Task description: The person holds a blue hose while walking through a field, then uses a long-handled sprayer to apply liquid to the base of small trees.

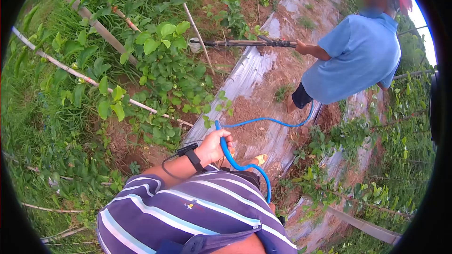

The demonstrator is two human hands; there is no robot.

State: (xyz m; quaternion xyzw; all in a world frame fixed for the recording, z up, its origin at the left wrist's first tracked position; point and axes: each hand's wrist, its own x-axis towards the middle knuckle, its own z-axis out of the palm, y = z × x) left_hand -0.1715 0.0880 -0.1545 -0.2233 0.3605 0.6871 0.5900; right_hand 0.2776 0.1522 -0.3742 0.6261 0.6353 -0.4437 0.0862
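Observation:
My left hand is closed around a blue hose. It has a black band on the wrist, and a thin black cable runs along the forearm. From my fist the hose curls down past my striped shirt and also runs away over the ground toward another person. My right hand is out of sight. A foot in a yellow sandal shows just beyond my hand.
A person in a blue shirt and red hat stands ahead on a plastic-covered soil bed, holding a long dark lance out to the left. Leafy vines on bamboo poles fill the left; more vines and a rail line the right.

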